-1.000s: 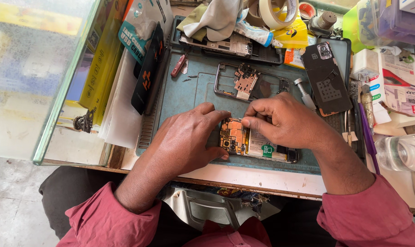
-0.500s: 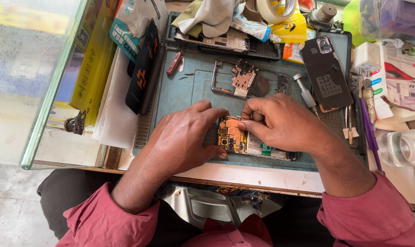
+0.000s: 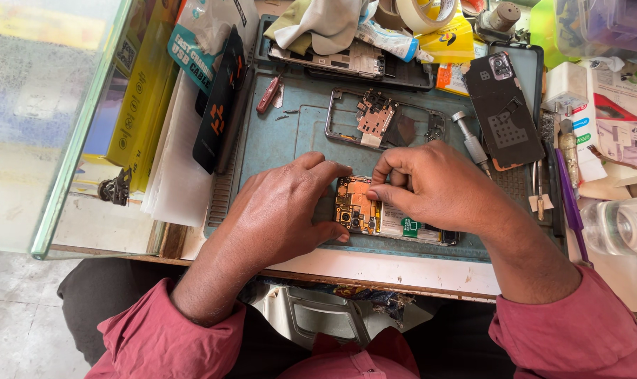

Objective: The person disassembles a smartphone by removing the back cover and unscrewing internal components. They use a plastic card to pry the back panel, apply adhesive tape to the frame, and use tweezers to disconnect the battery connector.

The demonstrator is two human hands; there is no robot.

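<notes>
An opened phone (image 3: pixel 374 214) with its orange circuit board showing lies on a blue-green work mat (image 3: pixel 276 140). My left hand (image 3: pixel 276 214) grips the phone's left end, thumb below and fingers above. My right hand (image 3: pixel 438 186) rests over the phone's right part, its thumb and forefinger pinched at the top edge of the board. Whether anything sits between those fingertips I cannot tell.
A bare phone frame (image 3: pixel 385 123) lies farther back on the mat, a black back cover (image 3: pixel 504 112) to its right, a screwdriver (image 3: pixel 470 144) between them. Cloth, tape roll (image 3: pixel 420 10) and packets crowd the back. Boxes (image 3: pixel 139 98) and a glass counter (image 3: pixel 44 119) stand left; a plastic bottle (image 3: pixel 620 224) right.
The view has shifted slightly; both hands stay on the phone, with my right fingers drawn a little tighter at the board's top edge.
</notes>
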